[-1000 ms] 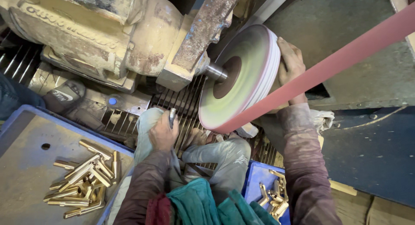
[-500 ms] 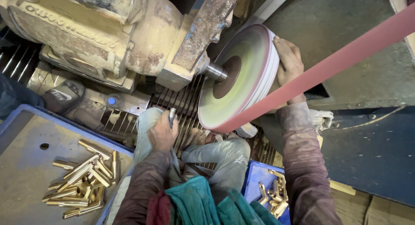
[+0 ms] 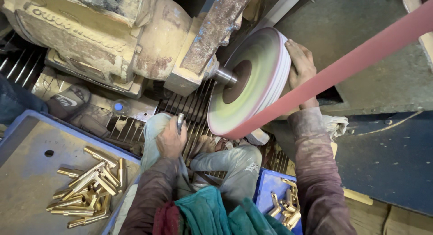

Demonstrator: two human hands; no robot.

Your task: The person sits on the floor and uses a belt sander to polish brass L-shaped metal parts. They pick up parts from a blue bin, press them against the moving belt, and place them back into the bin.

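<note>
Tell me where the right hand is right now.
In the head view the right hand is upper right, against the rim of the buffing wheel, just above the red belt.

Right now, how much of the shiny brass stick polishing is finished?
Done: some brass pieces lie in the small blue bin, finished or not I cannot tell. In hand: the left hand grips a metal piece; the right hand is at the spinning buffing wheel. Left: perhaps the pile of brass rods.
</note>
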